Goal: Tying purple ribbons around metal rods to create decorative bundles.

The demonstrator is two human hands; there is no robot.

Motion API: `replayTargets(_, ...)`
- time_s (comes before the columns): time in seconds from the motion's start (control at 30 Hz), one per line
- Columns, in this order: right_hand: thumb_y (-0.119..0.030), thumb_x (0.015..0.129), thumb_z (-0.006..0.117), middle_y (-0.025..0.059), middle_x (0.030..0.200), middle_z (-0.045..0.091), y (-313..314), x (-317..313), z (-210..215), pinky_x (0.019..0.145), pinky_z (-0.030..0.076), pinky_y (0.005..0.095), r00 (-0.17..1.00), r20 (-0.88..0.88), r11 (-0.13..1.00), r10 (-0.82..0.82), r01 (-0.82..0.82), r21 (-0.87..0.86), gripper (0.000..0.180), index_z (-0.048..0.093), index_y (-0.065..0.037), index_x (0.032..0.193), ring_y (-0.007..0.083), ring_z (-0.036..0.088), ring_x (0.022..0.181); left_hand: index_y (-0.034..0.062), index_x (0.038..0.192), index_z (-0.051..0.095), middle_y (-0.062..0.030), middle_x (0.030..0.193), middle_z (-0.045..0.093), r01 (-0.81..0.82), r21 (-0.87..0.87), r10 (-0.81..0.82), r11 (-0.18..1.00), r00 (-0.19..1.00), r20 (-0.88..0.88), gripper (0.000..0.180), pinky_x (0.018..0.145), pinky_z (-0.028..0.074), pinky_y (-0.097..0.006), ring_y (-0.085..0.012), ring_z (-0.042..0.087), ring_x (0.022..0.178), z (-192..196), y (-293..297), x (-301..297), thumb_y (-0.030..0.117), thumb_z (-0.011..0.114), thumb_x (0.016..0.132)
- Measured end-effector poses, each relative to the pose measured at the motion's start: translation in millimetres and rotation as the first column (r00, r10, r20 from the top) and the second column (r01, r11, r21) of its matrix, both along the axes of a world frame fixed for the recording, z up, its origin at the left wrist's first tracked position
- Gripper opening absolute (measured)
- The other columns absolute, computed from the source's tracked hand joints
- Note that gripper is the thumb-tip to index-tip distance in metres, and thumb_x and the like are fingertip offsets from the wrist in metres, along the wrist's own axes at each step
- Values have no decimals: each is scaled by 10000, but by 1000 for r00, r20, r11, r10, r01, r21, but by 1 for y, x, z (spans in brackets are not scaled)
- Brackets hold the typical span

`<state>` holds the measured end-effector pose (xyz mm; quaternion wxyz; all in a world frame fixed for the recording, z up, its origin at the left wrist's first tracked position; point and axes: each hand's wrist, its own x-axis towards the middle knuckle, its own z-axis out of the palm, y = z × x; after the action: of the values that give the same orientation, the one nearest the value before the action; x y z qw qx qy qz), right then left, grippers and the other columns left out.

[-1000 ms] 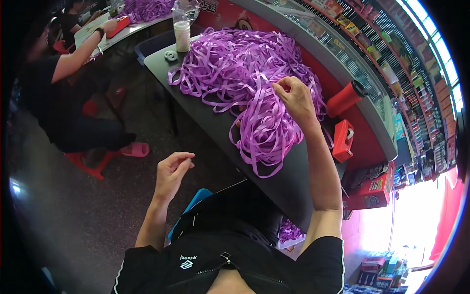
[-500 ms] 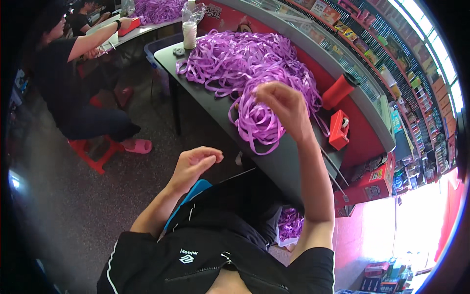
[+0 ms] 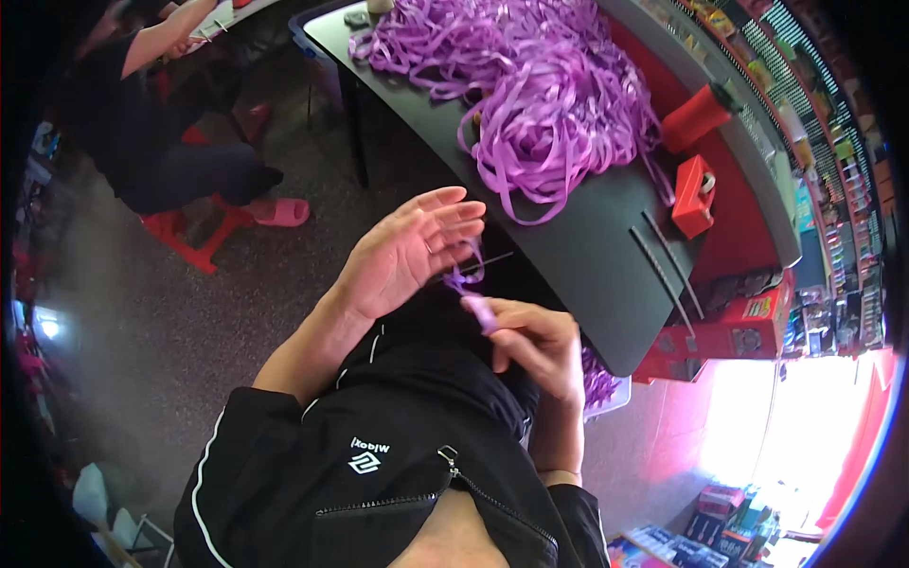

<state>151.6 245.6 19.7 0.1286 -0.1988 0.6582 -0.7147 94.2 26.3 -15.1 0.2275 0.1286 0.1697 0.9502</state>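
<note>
My right hand (image 3: 542, 343) is closed in front of my lap, pinching a short purple ribbon (image 3: 480, 312) between thumb and fingers. Part of the ribbon trails up in loose loops close to the fingertips of my left hand (image 3: 402, 256). That hand is open, palm showing and fingers stretched out; whether the ribbon touches it I cannot tell. Beyond both hands, a big tangled heap of shiny purple ribbons (image 3: 559, 114) covers much of the dark table (image 3: 606, 275).
Two thin rods (image 3: 663, 265) lie on the table near a red tape dispenser (image 3: 694, 197) and a red cylinder (image 3: 699, 118). Below the table edge stands a bin of purple ribbon pieces (image 3: 601, 388). To the left, a co-worker (image 3: 142, 142) sits on a red stool (image 3: 185, 241).
My right hand has come down from the heap to my lap and now holds a purple ribbon. My left hand has moved up and right and opened. The view has tilted down.
</note>
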Motion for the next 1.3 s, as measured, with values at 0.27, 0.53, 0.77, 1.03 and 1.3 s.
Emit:
replayTargets(0.27,-216,882,646,270,934,672,17,7,-12,497,415,212,981,2,898,-195,180,-401,241,627,24,880,40,378,382,16,1393,397,-149,1414,434,-250,-576,-171,779,798,-578,807,1145,173,-400,-244,332,1369,-4,29,13,237,789,723)
replayTargets(0.53,-185,900,605,241,949,674,47,26,16,537,453,214,781,-264,802,-566,595,41,254,629,67,898,94,561,567,-37,1058,648,-94,861,675,184,-634,-274,751,961,-46,200,804,509,-260,-137,648,823,-43,47,25,83,629,899)
replayTargets(0.77,-154,928,500,152,1027,672,78,69,72,709,506,296,-93,-995,422,-32,901,-98,254,624,67,909,191,647,878,-15,1019,657,-38,774,646,-21,-678,-29,735,998,-62,166,592,465,-186,-66,579,655,-55,21,1,108,615,915)
replayTargets(1.03,-230,895,529,153,1079,647,26,45,56,789,477,320,116,-872,766,476,432,476,310,608,60,969,210,626,935,-12,1029,643,-14,777,612,-81,-641,27,763,995,-93,169,542,381,-149,-26,521,637,-26,7,-6,120,587,939)
replayTargets(1.3,-306,863,557,154,1131,622,10,34,47,869,448,345,135,-886,830,443,313,462,398,592,53,1029,230,606,991,-13,1069,641,-106,935,697,-155,-697,-15,700,973,-232,209,653,484,-179,-106,661,835,20,-16,-2,28,648,864)
